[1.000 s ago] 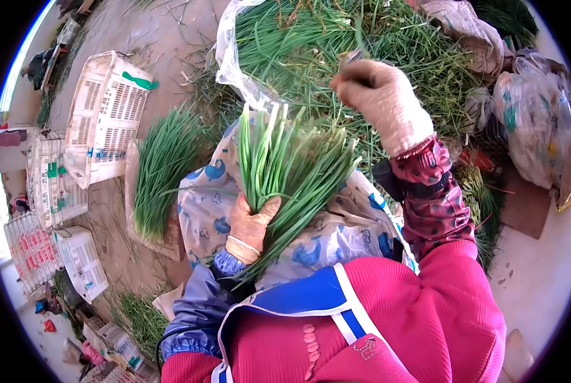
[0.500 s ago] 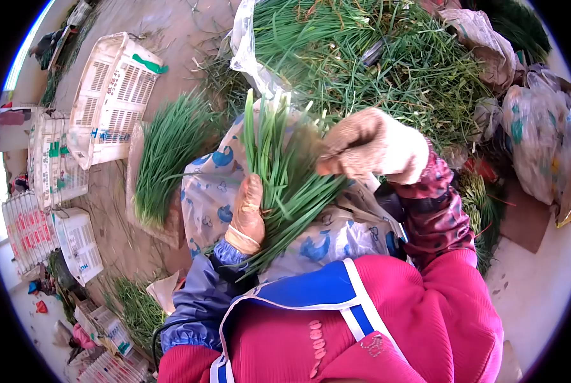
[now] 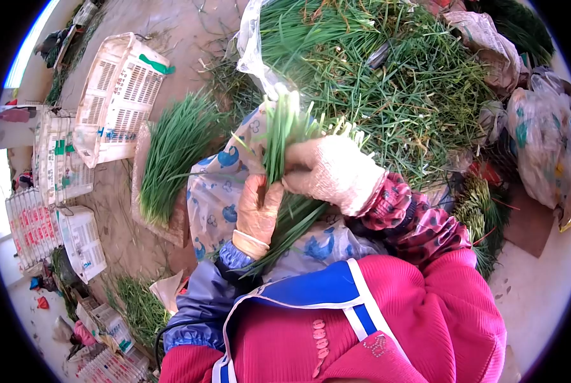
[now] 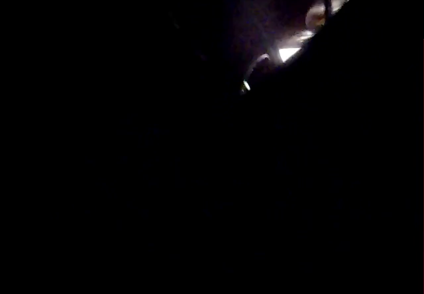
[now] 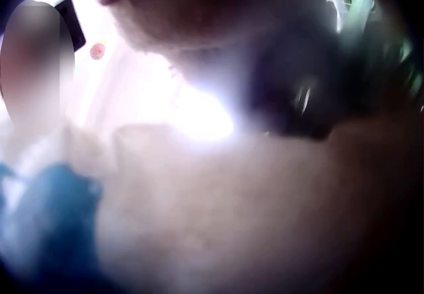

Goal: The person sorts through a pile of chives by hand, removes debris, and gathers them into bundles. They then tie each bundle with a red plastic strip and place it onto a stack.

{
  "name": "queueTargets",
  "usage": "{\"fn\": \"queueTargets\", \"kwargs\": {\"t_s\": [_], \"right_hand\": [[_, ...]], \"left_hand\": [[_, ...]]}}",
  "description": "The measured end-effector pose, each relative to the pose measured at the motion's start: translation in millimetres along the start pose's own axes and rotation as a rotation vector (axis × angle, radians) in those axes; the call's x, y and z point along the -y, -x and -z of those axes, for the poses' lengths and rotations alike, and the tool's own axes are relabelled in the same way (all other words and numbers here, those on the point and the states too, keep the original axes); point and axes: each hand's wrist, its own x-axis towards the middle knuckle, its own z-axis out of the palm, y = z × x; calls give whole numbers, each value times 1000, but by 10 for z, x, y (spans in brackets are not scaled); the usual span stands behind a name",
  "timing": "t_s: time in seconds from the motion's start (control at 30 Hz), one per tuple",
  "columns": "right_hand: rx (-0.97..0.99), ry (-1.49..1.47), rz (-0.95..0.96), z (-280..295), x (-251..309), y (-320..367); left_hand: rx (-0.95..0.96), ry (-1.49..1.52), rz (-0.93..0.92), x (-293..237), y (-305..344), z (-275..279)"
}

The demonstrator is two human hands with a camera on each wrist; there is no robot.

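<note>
In the head view a bunch of garlic chives (image 3: 276,137) stands with its pale cut ends pointing away from me. My left hand (image 3: 255,214), in a tan rubber glove, grips the bunch low down between thumb and fingers. From the right, my right hand (image 3: 336,171), in a whitish fabric glove, pinches the same stalks, its fingertips close to the left thumb. More chives (image 3: 298,223) lie below the hands across a patterned plastic sheet (image 3: 218,210) on my lap. The left wrist view is nearly black; the right wrist view is mostly blurred glove.
A heap of loose chives and trimmings (image 3: 394,96) spreads ahead, with clear plastic (image 3: 250,45) at its left edge. Left of my lap lies a sorted chive pile (image 3: 177,153), beside a white crate (image 3: 119,96). Filled plastic bags (image 3: 540,147) stand at the right.
My right hand has come down from above the heap, toward me and to the left, onto the bunch. The left hand stays around the chives, which now stand more tightly together.
</note>
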Motion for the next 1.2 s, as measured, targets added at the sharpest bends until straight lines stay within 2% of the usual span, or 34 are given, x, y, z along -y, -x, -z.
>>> {"fn": "queueTargets", "kwargs": {"t_s": [0.07, 0.1, 0.13, 0.17, 0.2, 0.23, 0.27, 0.3, 0.37, 0.4, 0.47, 0.5, 0.53, 0.57, 0.63, 0.67, 0.7, 0.73, 0.8, 0.87, 0.93, 0.97, 1.0, 1.07, 1.2], "right_hand": [[185, -201, 53, 167, -30, 60], [350, -374, 55, 305, -9, 82], [368, -425, 465, 335, -104, 36], [647, -682, 21, 588, -115, 206], [681, -682, 252, 751, -273, 252], [644, -743, 278, 908, -355, 364], [473, -824, 250, 1061, -451, 521], [198, -941, 183, 1171, -550, 681], [-464, -995, -2, 1306, -792, 867], [-691, -827, -159, 1350, -947, 851], [-549, 621, -832, 1346, -1015, 755], [-379, 935, -981, 1247, -785, 677], [-540, 864, -635, 1145, -890, 728], [-547, 572, -536, 1044, -935, 730], [-535, 248, -398, 810, -689, 590], [-530, 221, -358, 754, -540, 521], [-529, 113, -350, 720, -543, 427], [-406, 50, -408, 778, -515, 327], [-255, -241, -397, 766, -648, 140], [-107, -68, -203, 770, -836, -16], [137, -78, -346, 851, -527, -99], [167, -68, -310, 795, -542, -121], [88, -15, -165, 646, -696, -139], [126, -302, -28, 628, -783, -123], [69, -645, -189, 522, -686, -21]], "left_hand": [[-4, -42, -67, 62, -8, -14], [-3, -150, -67, -60, 12, -11], [-13, -131, -59, -16, 7, -20], [-22, -112, -51, 61, -4, -34], [-29, -94, -43, 112, -15, -43], [-5, -270, -19, 132, -15, -5], [13, -346, -79, 66, -6, -19], [33, -421, -140, -62, 12, -32], [71, -520, -228, -94, 11, -55], [65, -568, -245, -95, 16, -72], [46, -666, -279, -100, 20, -111], [69, -682, -228, -95, 25, -116], [85, -700, -254, -108, 20, -121], [100, -719, -277, -136, 25, -123], [137, -769, -343, -142, 30, -105], [155, -796, -391, -123, 18, -96], [170, -819, -441, -119, 1, -94], [181, -857, -472, -145, -1, -95], [200, -928, -531, -206, 15, -103], [211, -949, -572, -179, 6, -104], [227, -980, -604, -170, -9, -111], [239, -1003, -614, -169, -13, -113], [252, -1026, -623, -167, -12, -111], [254, -1031, -614, -163, -12, -105], [271, -976, -599, -185, -21, -96]]}}
